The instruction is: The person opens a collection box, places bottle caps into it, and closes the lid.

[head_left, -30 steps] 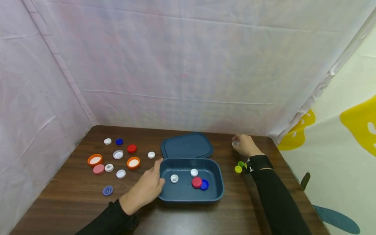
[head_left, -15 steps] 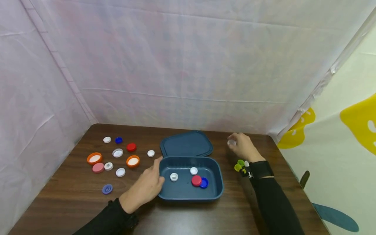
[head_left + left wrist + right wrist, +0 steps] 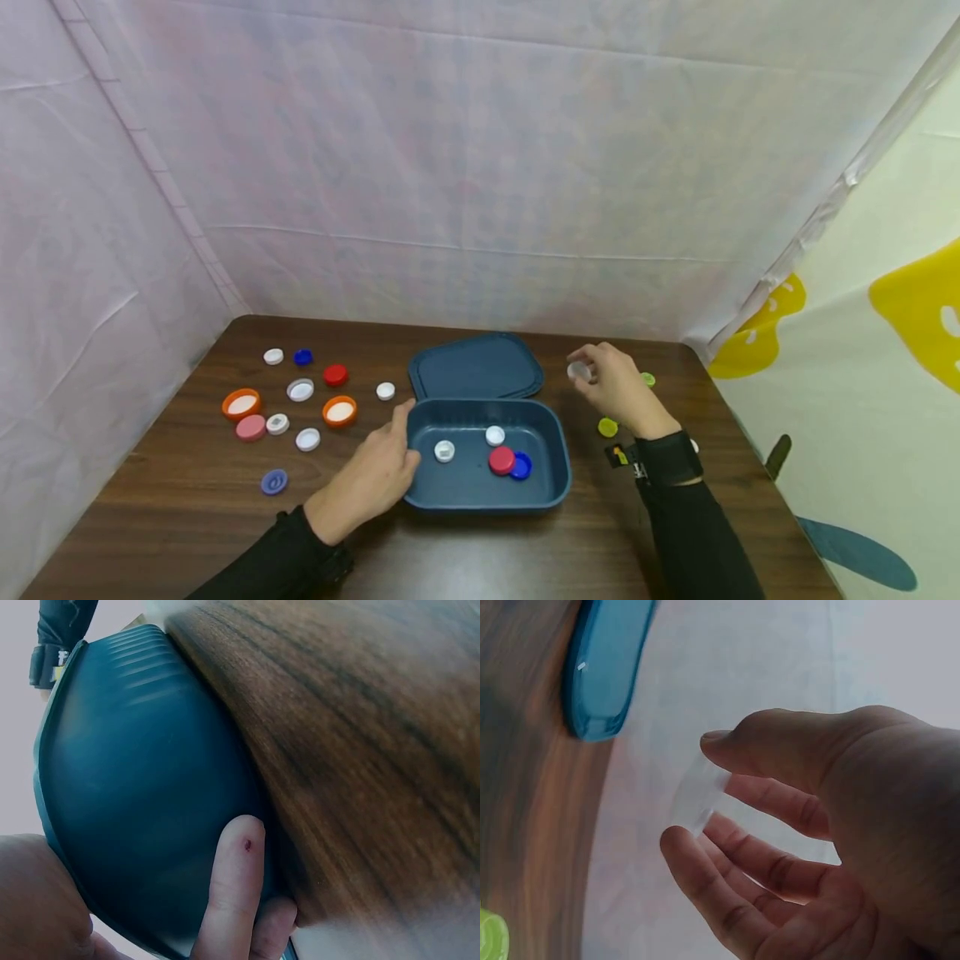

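A dark blue plastic box stands at the middle of the table, with two white caps, a red cap and a blue cap inside. My left hand grips its left wall, thumb over the rim and fingers against the outside. To the right of the box lid, my right hand pinches a translucent whitish cap between thumb and fingertips. That cap is held up above the table, as the right wrist view shows.
Several caps lie on the left, among them orange rings, a pink cap and a purple cap. Green caps and a partly hidden white one lie around the right forearm. A white curtain hangs behind the table.
My right hand has moved left from the back right with the translucent cap, and the green caps now show on either side of the wrist. My left hand stays on the box.
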Motion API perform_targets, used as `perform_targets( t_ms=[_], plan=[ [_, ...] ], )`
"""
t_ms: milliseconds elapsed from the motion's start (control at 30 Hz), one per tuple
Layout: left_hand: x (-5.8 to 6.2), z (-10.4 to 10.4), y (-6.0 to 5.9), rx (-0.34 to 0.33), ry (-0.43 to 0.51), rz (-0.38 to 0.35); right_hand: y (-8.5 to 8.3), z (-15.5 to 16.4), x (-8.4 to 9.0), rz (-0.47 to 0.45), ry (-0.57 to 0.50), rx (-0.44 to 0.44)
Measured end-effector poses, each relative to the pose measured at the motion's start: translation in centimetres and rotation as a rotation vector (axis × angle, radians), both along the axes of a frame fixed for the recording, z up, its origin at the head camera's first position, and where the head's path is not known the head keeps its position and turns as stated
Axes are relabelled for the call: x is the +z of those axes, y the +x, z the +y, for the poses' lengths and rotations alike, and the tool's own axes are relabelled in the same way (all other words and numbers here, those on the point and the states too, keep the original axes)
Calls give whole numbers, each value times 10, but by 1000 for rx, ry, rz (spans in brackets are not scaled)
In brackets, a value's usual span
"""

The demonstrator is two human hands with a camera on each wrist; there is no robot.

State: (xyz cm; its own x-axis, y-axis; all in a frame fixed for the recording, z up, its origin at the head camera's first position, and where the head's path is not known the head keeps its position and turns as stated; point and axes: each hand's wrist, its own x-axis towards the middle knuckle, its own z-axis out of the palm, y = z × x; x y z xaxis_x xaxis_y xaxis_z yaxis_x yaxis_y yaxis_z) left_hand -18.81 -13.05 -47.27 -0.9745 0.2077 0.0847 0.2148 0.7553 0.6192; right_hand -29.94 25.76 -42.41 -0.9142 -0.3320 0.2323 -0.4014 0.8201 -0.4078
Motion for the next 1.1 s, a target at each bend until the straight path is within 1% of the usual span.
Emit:
perform_targets(
  t_ms=[200, 367, 533, 700, 800, 967, 1100],
  plan=[
    [-1, 1, 0, -1, -2, 12, 18, -11, 10, 17, -14, 46],
    [-1, 1, 1, 6, 5, 2, 27, -22, 15, 67, -1, 112],
    [-1, 1, 1, 1, 1, 9, 37, -31, 19, 75, 4, 136],
    [-2, 1, -1, 0, 0, 29, 45, -41, 23, 53, 16, 176],
    [-1, 1, -1, 1, 1, 27, 49, -48, 24, 32, 28, 211],
    [1, 1, -1, 10, 8, -19, 55, -58, 18, -20, 70, 276],
    [2, 2, -2, 15, 10, -50, 57, -64, 12, -93, 105, 321]
  ],
)
